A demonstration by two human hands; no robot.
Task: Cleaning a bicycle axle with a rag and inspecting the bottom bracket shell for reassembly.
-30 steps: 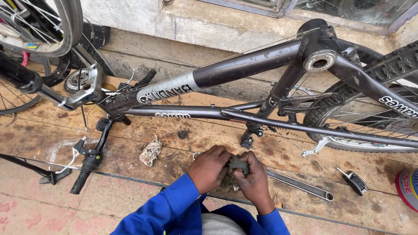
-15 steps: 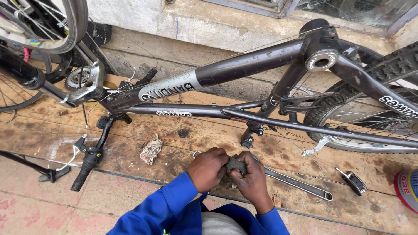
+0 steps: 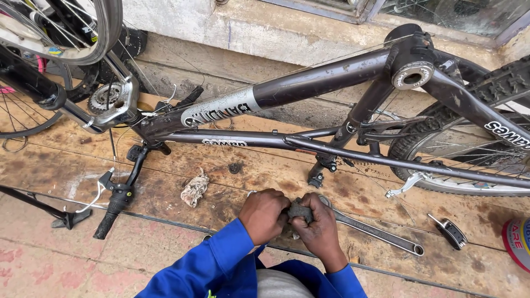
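Observation:
My left hand [image 3: 265, 215] and my right hand [image 3: 317, 229] are closed together around a small dark greasy part [image 3: 300, 209], low in the middle of the view. Both sleeves are bright blue. A dark bicycle frame [image 3: 309, 83] lies upside down just beyond my hands, its empty bottom bracket shell [image 3: 412, 75] facing up. A long metal wrench [image 3: 375, 230] lies on the wooden boards right of my right hand, its near end hidden under my hands.
A dirty rag [image 3: 194, 189] lies left of my hands. The handlebar grip [image 3: 110, 212] rests on the boards at left. A rear wheel [image 3: 475, 149] stands at right, another wheel [image 3: 83, 27] at top left. A small black tool [image 3: 452, 233] lies at right.
My hands have stayed on the dark part, shifting slightly around it. The view has tilted a little; the bicycle has not moved.

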